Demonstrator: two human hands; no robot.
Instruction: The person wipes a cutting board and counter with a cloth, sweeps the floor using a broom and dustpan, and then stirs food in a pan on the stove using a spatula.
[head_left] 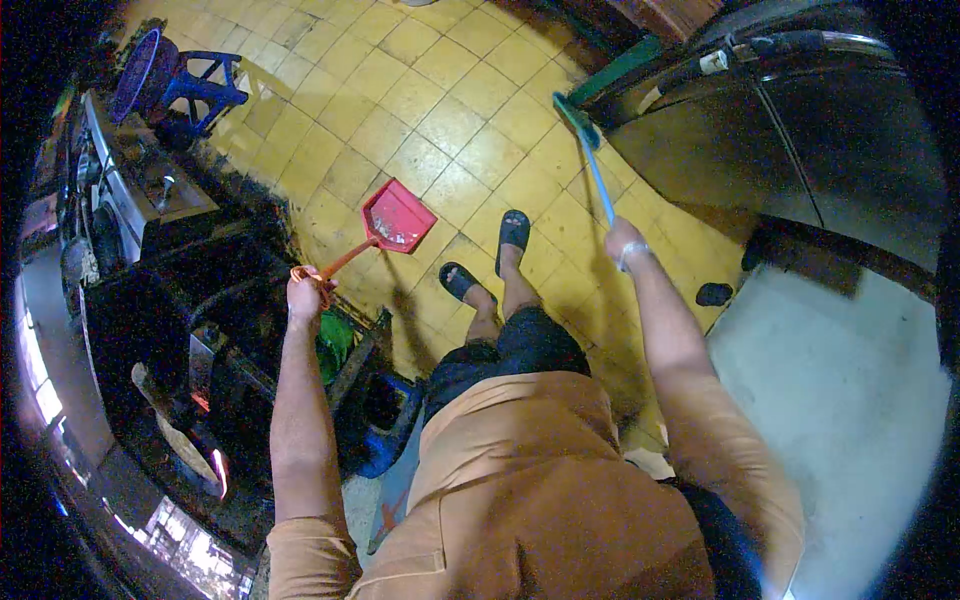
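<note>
Dustpan [397, 217] hangs tilted above the yellow tiled floor [440, 110], its orange handle gripped in the left hand [305, 297]. The right hand [622, 240] is closed round the blue shaft of one broom [590, 150]. Best kept level, I judge, so nothing spills. One dustpan, one broom, two sandals [488, 255].

Red dustpan [398, 217], blue-handled broom [592, 150] with green head, yellow tiled floor [420, 100], blue stool [205, 88], black sandals [513, 231]

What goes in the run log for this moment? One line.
left hand: holds dustpan | right hand: holds broom | floor: yellow tiles
</note>
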